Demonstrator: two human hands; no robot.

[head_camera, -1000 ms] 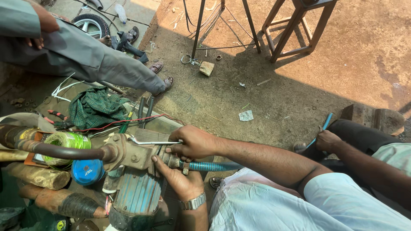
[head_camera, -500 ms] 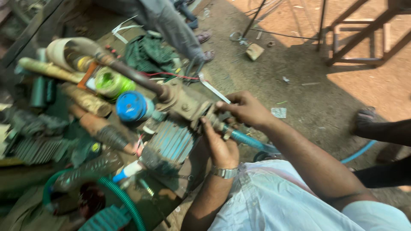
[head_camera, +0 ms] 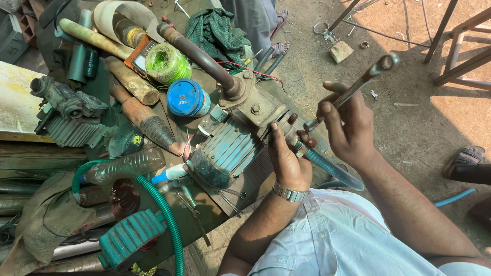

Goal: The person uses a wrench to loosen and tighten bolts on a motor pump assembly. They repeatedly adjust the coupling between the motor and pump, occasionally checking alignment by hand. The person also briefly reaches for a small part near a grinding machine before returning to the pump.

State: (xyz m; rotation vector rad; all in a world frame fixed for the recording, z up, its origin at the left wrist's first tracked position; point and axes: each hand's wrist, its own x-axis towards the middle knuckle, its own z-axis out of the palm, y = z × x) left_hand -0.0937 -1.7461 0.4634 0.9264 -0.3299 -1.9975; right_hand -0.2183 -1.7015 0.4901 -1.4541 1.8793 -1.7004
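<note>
Outdoors on dusty ground, I am gripping the pump's [head_camera: 230,153] hose fitting [head_camera: 296,144] with my left hand [head_camera: 287,161] while my right hand [head_camera: 348,128], fist closed around a spanner [head_camera: 353,92], is lining its near end up to the fitting for tightening.

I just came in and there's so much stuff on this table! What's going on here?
A person is at work on a teal pump motor lying on a crowded workbench. The left hand grips the fitting where a blue hose joins the pump. The right hand holds a metal wrench raised just above that joint. Nearby lie a blue tin, green twine and a green ribbed hose.
</note>
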